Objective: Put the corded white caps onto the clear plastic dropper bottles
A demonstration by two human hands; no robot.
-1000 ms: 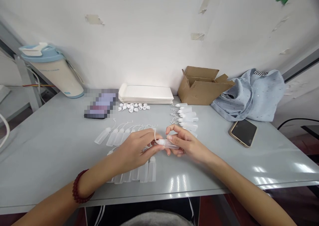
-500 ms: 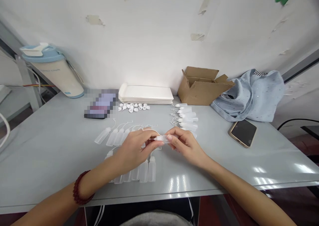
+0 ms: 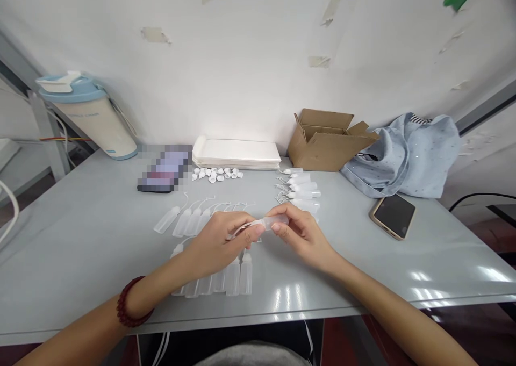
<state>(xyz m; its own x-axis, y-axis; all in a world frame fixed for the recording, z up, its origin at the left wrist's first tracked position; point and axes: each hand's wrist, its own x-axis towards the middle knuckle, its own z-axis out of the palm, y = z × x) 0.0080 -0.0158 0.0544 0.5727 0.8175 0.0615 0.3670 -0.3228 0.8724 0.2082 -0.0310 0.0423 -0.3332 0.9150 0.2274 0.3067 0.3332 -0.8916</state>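
Note:
Between my two hands lies a small translucent plastic squeeze bottle (image 3: 276,222), held sideways above the table. My left hand (image 3: 226,234) pinches its neck end, where a thin white strap trails back over the fingers. The bottle's body is gripped by my right hand (image 3: 300,231), thumb in front and fingers behind. Similar bottles (image 3: 183,223) lie in a row beyond my left hand, and another row (image 3: 233,277) lies nearer me, partly covered by my left forearm. A stack of capped bottles (image 3: 303,187) lies beyond my right hand.
Several small white caps (image 3: 212,178) lie before a stack of white trays (image 3: 237,150). An open cardboard box (image 3: 332,148), a blue cloth bag (image 3: 419,156) and a phone (image 3: 394,215) are on the right. A pixelated phone (image 3: 163,170) and a tumbler (image 3: 94,121) stand left.
The bottle has turned in my hands, so its white tip is now hidden and the strap shows along my left fingers. My fingers have shifted slightly on it.

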